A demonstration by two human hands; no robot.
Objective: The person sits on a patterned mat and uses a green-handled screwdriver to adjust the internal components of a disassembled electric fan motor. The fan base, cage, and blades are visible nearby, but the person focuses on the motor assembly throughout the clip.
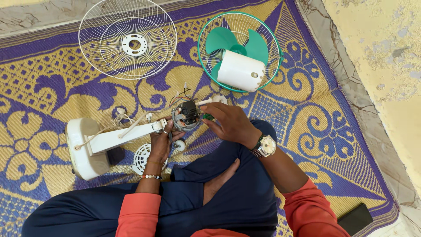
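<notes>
While sitting cross-legged on the purple and yellow woven mat [52,83], the person works on a stripped fan.
Left hand [161,142]: fingers curled around the round grey motor unit with black core [186,116], held just above the lap.
Right hand [228,123]: fingertips pinching a small green-handled tool [207,116] against the motor's edge.
Stand: white plastic fan stand [94,147], lying beside the left hand.
Behind: white wire grille [127,38], green wire grille with teal blades [239,50].

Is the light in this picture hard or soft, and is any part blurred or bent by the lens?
Head view: soft, even daylight with only faint shadows beside the white grille and fan stand; no glare; the left hand and right hand on the small motor part look sharp; the mat's edges curve slightly, a wide-lens effect.
</notes>
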